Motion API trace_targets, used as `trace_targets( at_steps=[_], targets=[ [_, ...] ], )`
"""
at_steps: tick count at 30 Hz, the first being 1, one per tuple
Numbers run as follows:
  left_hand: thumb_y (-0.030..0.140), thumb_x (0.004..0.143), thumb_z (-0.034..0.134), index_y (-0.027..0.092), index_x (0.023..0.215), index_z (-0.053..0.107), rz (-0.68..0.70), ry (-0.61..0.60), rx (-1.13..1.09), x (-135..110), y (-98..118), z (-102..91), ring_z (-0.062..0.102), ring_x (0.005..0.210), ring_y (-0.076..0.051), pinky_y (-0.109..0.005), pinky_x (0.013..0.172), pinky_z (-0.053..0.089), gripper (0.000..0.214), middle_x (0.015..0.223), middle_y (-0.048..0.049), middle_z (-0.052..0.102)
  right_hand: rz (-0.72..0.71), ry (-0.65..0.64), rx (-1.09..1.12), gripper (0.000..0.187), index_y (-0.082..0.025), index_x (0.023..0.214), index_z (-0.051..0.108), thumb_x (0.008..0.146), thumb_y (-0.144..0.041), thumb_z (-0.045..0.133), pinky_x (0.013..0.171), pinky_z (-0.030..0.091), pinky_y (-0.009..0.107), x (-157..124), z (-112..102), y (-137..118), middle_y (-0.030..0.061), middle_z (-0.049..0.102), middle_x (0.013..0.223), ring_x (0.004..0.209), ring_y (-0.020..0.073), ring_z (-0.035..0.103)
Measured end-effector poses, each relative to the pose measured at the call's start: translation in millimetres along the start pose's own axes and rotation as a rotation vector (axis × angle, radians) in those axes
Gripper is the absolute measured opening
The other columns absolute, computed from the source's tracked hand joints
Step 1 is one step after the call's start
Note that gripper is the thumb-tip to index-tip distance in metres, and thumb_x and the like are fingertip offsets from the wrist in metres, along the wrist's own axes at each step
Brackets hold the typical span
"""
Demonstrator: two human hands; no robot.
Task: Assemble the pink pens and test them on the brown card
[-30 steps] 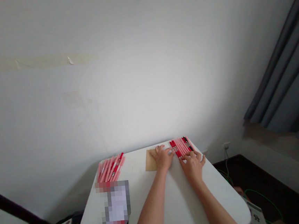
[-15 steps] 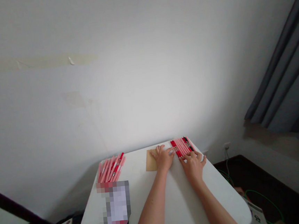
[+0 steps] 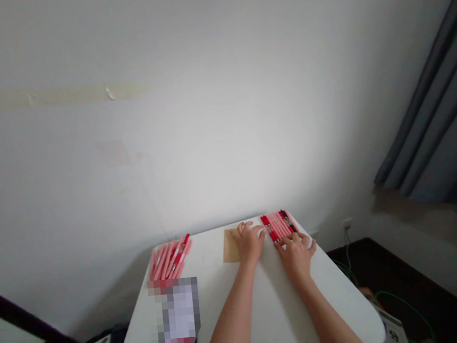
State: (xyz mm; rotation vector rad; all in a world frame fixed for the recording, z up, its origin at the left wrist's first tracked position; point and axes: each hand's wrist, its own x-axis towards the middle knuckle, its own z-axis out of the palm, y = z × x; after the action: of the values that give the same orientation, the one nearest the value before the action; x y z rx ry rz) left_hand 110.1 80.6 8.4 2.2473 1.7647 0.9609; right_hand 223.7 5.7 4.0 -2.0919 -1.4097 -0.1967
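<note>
A side-by-side row of pens (image 3: pixel 278 225), pink with some red and black ones, lies at the back right of the white table (image 3: pixel 273 317). My right hand (image 3: pixel 295 256) rests at the near ends of this row, fingers spread and fingertips touching or very close to the pens. My left hand (image 3: pixel 251 243) is open just left of the row, one finger reaching toward the leftmost red pens. Part of a tan square of paper (image 3: pixel 230 247) lies beneath or beside my left hand, which hides its right side.
At the table's left, a looser pile of pink and red pens (image 3: pixel 170 258) lies above a blurred-out flat object (image 3: pixel 181 314). A wall (image 3: pixel 223 113) stands behind the table. To the right are a grey curtain (image 3: pixel 437 137), a socket (image 3: pixel 347 223) and a green cable (image 3: pixel 408 305) on the floor.
My left hand's fingers have drawn very slightly back from the red pens. My right hand and the pens look almost the same.
</note>
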Motion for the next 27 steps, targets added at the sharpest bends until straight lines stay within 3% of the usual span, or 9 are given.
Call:
trace_targets(
  at_steps=[4, 11, 20, 27],
  targets=[
    [0.040, 0.084, 0.053, 0.036, 0.097, 0.069, -0.006, 0.034, -0.012, -0.6, 3.1, -3.3, 0.039, 0.125, -0.025, -0.061, 0.111, 0.010, 0.021, 0.119, -0.0008, 0.062, -0.024, 0.025, 0.019, 0.022, -0.023, 0.077, 0.071, 0.084, -0.032, 0.053, 0.102, 0.012, 0.060, -0.9, -0.7, 0.4, 0.0091, 0.063, 0.098, 0.111, 0.0307, 0.041],
    [0.041, 0.086, 0.049, 0.032, 0.094, 0.069, -0.110, 0.070, -0.036, 0.7, 2.9, -7.0, 0.045, 0.116, -0.023, -0.053, 0.105, 0.025, 0.024, 0.114, -0.0020, 0.065, -0.043, 0.062, 0.033, 0.021, -0.023, 0.075, 0.071, 0.084, -0.032, 0.054, 0.102, 0.015, 0.060, -1.8, 1.3, 2.1, 0.0081, 0.064, 0.097, 0.110, 0.0315, 0.043],
    [0.039, 0.088, 0.044, 0.027, 0.093, 0.069, -0.185, 0.122, -0.085, 9.0, -2.2, -10.7, 0.054, 0.107, -0.020, -0.040, 0.100, 0.032, 0.028, 0.106, -0.0027, 0.069, -0.050, 0.089, 0.036, 0.022, -0.023, 0.080, 0.072, 0.085, -0.032, 0.053, 0.102, 0.015, 0.058, -1.9, 5.7, 3.4, 0.0081, 0.064, 0.097, 0.109, 0.0308, 0.043],
    [0.035, 0.088, 0.043, 0.027, 0.096, 0.068, -0.201, 0.152, -0.061, 11.0, -12.0, -23.3, 0.055, 0.105, -0.019, -0.037, 0.098, 0.034, 0.027, 0.105, -0.0028, 0.069, -0.087, 0.132, 0.008, 0.022, -0.022, 0.080, 0.072, 0.084, -0.033, 0.053, 0.101, 0.017, 0.055, -3.3, 5.1, 2.7, 0.0088, 0.065, 0.097, 0.107, 0.0310, 0.043]
  ],
)
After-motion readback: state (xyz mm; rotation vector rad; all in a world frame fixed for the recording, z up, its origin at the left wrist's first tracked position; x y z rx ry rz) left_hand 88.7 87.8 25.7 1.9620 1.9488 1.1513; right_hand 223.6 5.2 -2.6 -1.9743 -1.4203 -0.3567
